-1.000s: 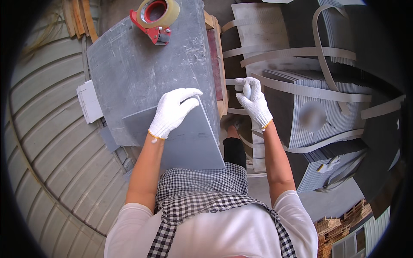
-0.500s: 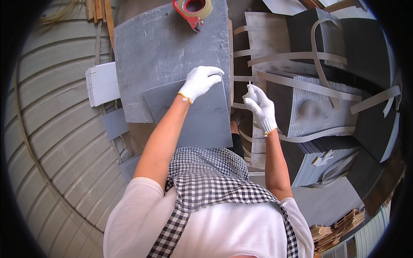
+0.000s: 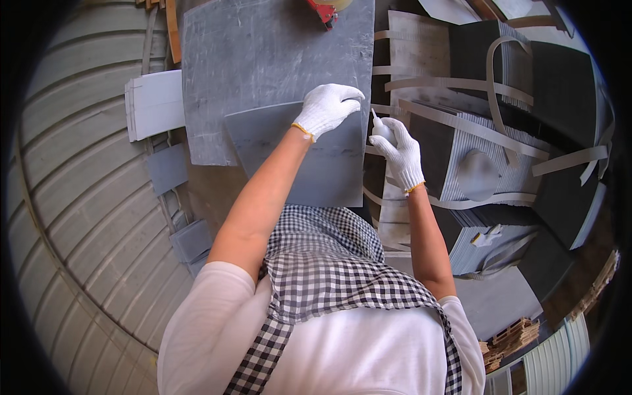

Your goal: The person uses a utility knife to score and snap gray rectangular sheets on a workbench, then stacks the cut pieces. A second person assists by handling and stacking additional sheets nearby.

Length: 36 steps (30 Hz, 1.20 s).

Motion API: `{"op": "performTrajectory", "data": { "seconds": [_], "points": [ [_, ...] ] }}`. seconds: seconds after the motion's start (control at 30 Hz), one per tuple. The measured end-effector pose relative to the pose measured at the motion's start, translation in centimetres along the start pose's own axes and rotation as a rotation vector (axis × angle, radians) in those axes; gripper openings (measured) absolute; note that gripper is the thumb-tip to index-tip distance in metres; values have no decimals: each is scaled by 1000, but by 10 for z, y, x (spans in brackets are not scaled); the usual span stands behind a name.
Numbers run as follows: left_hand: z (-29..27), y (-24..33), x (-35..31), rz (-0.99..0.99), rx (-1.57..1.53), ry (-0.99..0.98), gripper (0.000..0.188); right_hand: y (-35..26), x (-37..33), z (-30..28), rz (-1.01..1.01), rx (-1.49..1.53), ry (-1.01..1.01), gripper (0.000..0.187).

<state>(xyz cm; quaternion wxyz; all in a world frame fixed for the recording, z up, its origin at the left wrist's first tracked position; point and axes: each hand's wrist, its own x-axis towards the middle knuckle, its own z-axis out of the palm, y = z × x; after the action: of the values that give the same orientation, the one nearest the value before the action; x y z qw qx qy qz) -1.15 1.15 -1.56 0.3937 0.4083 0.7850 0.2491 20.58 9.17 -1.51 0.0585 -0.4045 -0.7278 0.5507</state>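
Note:
My left hand (image 3: 327, 109), in a white knit glove, is closed at the upper right corner of a flat grey board (image 3: 309, 158). Its thumb and forefinger pinch the corner, though the exact contact is hard to see. The board lies at an angle over the near part of a larger scuffed grey work surface (image 3: 263, 59), its near edge by my checked apron. In my right hand (image 3: 401, 151), also gloved, is a small white squeeze bottle (image 3: 382, 129) with a thin nozzle pointing up. The nozzle tip is just right of my left fingertips, beside the board's right edge.
A red tape dispenser (image 3: 324, 13) sits at the far edge of the work surface. On the right stand strapped stacks of dark grey sheets (image 3: 421, 168) with loose pale straps (image 3: 461, 83). White panels (image 3: 156, 105) lean at the left, near a ribbed wall (image 3: 79, 164).
My right hand has brought the bottle nearer to my left fingertips and the board's corner. The view has shifted, so the tape dispenser is now partly cut off at the top.

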Motion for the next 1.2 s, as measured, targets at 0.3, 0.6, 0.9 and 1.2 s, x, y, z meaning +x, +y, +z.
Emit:
{"op": "performTrajectory", "data": {
  "seconds": [0.3, 0.6, 0.9, 1.2],
  "points": [
    [1, 1, -3, 1, 16, 19, 29, -20, 4, -2, 90, -30, -28, 49],
    [-3, 6, -3, -15, 14, -21, 28, -19, 10, -4, 144, -67, -49, 49],
    [-2, 7, -3, 6, 5, 6, 25, -17, 13, -6, 160, -140, -78, 48],
    [2, 2, 0, 18, 10, 14, 26, -9, 14, -1, 109, -107, -15, 47]
  ]
}}
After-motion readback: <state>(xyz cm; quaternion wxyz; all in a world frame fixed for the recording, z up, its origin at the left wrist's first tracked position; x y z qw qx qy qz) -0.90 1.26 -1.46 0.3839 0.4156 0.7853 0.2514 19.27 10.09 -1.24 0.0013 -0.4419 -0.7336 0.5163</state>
